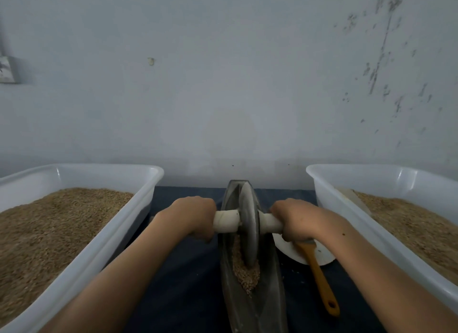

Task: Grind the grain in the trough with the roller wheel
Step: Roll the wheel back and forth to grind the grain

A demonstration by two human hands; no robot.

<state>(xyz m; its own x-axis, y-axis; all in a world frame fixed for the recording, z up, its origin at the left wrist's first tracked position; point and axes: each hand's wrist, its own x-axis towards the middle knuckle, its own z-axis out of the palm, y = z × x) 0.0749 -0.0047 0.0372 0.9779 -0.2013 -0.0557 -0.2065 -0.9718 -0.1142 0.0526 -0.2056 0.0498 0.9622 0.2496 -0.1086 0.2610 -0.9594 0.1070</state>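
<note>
Hands grip the roller wheel over grain.

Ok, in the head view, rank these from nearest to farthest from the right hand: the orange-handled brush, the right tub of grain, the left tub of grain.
1. orange-handled brush: just under the right hand, on the white plate.
2. right tub of grain: further out to the right.
3. left tub of grain: across the trough, beyond the left hand.

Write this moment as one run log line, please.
left hand grips handle | right hand grips handle | roller wheel upright in trough | grain beneath
</note>
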